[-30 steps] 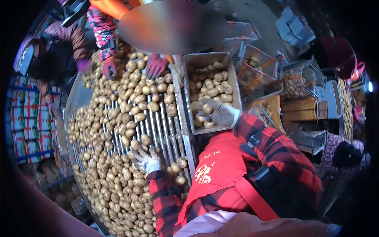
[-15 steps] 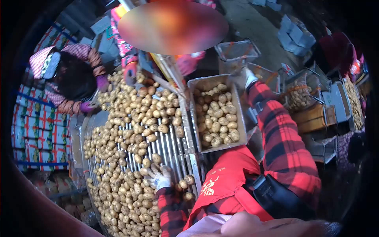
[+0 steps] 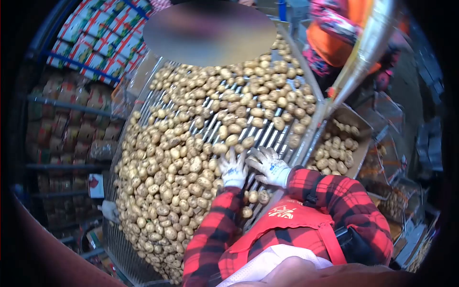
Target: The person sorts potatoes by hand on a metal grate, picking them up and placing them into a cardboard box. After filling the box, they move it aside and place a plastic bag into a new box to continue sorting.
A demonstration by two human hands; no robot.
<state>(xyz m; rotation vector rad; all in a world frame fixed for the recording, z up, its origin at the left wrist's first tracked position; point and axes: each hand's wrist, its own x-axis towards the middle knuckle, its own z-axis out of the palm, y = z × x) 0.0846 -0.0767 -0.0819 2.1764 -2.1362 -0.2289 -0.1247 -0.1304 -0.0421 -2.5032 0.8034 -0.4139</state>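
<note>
Both of my hands wear white gloves and rest side by side at the near edge of the potatoes. My left hand point(image 3: 233, 167) has its fingers spread against potatoes point(image 3: 231, 140) on the metal rollers point(image 3: 210, 128). Close beside it on the right, my right hand point(image 3: 268, 165) lies over the rollers with its fingers apart, holding nothing. A large heap of potatoes point(image 3: 167, 191) spreads to the left of my hands, and a few more potatoes point(image 3: 258, 196) lie just below them.
A cardboard box point(image 3: 363, 153) with potatoes stands right of the table's metal rail point(image 3: 306, 138). A co-worker in an orange vest point(image 3: 330, 43) is beyond it. A gloved hand point(image 3: 110, 210) is at the left edge. Stacked cartons point(image 3: 100, 36) fill the upper left.
My view has turned left. My right hand has come from the boxes on the right to the rollers, beside my left hand.
</note>
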